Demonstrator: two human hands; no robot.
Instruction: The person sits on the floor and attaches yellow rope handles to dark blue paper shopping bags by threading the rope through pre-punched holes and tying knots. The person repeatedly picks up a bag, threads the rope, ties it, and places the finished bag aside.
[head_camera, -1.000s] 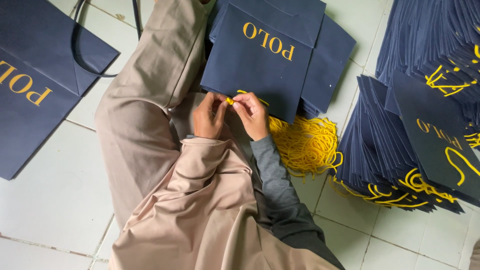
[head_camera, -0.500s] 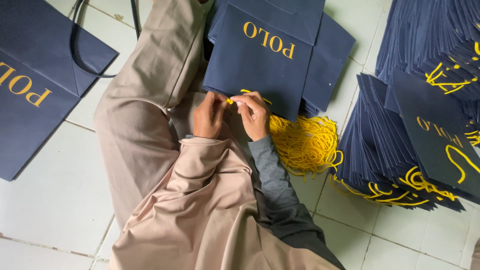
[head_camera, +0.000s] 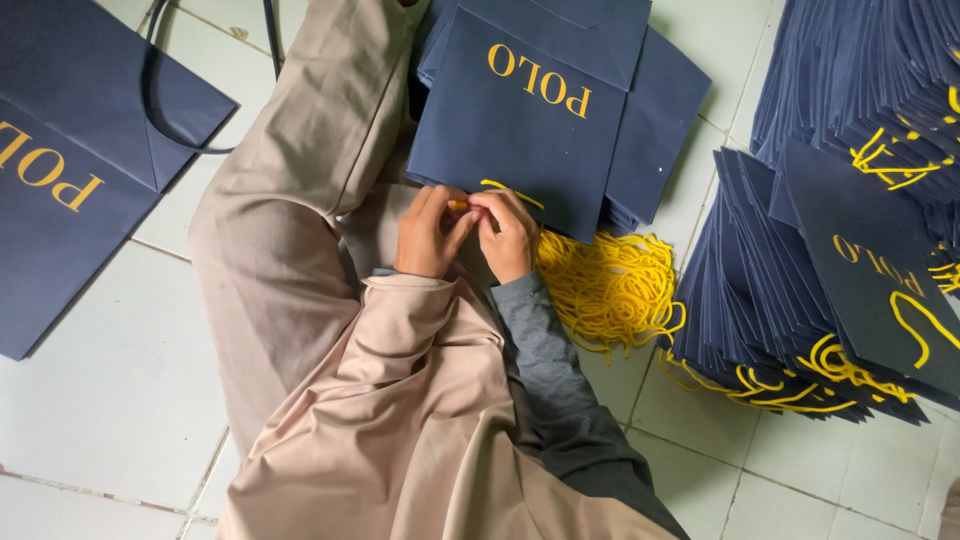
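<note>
My left hand (head_camera: 428, 235) and my right hand (head_camera: 507, 232) meet at the near edge of a flat navy paper bag (head_camera: 520, 110) with gold lettering. Both pinch a short piece of yellow cord (head_camera: 458, 205) between their fingertips at that edge. More yellow cord (head_camera: 503, 189) shows on the bag just past my right hand. The bag lies on top of a small stack of like bags in front of my bent leg in beige trousers (head_camera: 300, 200).
A loose heap of yellow cords (head_camera: 610, 290) lies right of my hands on the white tile floor (head_camera: 120, 390). Fanned stacks of navy bags with yellow handles (head_camera: 830, 290) fill the right side. Another navy bag (head_camera: 70, 170) with a dark cord handle lies at left.
My hands have stayed at the bag's edge, with only small finger movements on the yellow cord. The view has shifted slightly.
</note>
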